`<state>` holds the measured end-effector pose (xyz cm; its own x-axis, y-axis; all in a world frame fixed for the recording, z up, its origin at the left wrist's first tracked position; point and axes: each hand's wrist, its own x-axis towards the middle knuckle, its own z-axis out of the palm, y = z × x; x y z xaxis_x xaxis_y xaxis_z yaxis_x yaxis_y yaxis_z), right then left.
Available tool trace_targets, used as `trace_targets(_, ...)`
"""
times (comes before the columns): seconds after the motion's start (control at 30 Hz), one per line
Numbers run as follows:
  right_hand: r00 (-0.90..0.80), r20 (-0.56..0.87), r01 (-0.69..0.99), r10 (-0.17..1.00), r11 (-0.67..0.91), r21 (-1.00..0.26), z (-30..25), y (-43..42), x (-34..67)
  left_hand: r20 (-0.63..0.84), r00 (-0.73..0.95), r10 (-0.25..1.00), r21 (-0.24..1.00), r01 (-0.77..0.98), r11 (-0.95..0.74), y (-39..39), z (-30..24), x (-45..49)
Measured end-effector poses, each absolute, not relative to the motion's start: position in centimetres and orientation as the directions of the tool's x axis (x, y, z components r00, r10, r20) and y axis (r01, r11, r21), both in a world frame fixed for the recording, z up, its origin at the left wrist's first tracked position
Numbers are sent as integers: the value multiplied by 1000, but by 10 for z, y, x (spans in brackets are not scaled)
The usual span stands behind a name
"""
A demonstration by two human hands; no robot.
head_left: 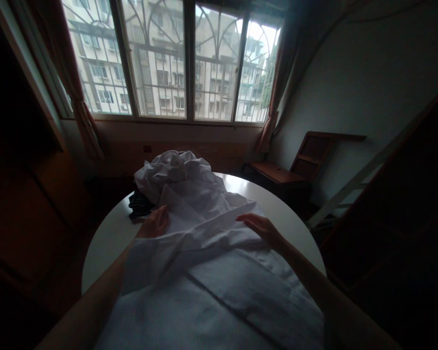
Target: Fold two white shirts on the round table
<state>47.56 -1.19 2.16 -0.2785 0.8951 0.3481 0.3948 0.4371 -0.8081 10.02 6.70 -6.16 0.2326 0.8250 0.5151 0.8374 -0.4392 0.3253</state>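
A large piece of white cloth [211, 238], which looks like a garment, lies spread and wrinkled over the round table and reaches toward me. My left hand [155, 222] rests at its left edge, fingers loosely bent and apart. On the right side, my right hand [258, 227] lies over the cloth with its fingers stretched out; the thumb is hidden. Behind my hands rises a crumpled heap of white fabric [175, 170]. A dark striped cloth [139, 204] sticks out under the heap's left side, close to my left hand.
The round white table [105, 248] carries the fabric. Beyond it are a barred window [160, 73] and tied curtains [83, 121]. At the back right stands a wooden chair-like piece [277, 172], with a pale slanted frame [346, 194] nearer. A wooden cabinet [54, 194] is on the left.
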Motion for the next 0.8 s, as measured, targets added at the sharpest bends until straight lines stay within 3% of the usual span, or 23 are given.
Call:
trace_targets(0.17,51,419,413,906,363,-835,-9,15,531,553,149,820,422,798,-430,69,-61,98)
trace_targets(0.27,225,383,421,896,265,-867,-30,19,548,527,63,847,497,786,-368,68,-53,95)
trace_targets(0.4,295,365,479,883,193,-856,-45,17,556,388,-19,922,637,728,-253,61,-27,84)
trace_targets(0.53,340,434,504,834,227,-833,-41,13,556,209,124,970,769,592,-241,38,6,71)
trace_targets(0.6,355,439,477,825,244,-844,-37,11,554,106,263,959,701,665,-259,16,16,70)
trace_targets(0.67,345,432,453,833,256,-854,-36,10,552,16,365,931,546,777,-314,-8,16,75)
trace_targets(0.8,309,427,477,850,250,-843,-36,9,549,64,426,903,249,869,-428,-48,-1,98)
